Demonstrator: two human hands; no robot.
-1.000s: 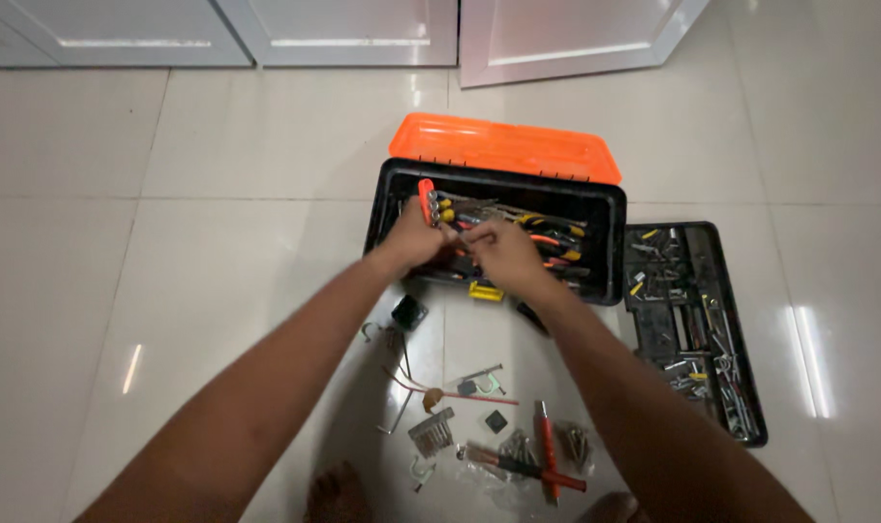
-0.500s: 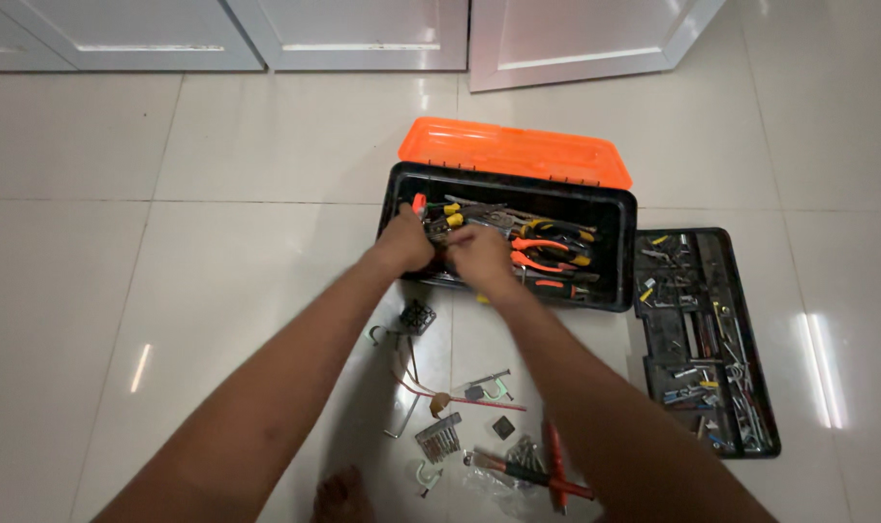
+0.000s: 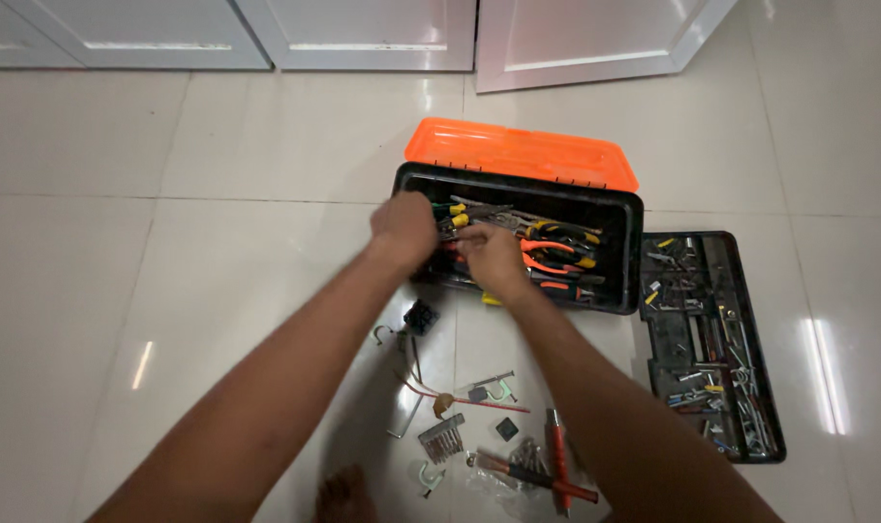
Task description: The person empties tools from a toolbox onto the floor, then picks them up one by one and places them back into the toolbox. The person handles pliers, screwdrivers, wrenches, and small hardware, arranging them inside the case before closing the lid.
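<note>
**Both hands in the toolbox**

The left hand point(image 3: 404, 228) and right hand point(image 3: 492, 258) reach into the black toolbox point(image 3: 622, 254) on the floor, among the pliers point(image 3: 556, 263) there. Whether either grip is clamped on anything, I cannot tell. A black parts tray point(image 3: 709, 339) lies beside the box.
</note>
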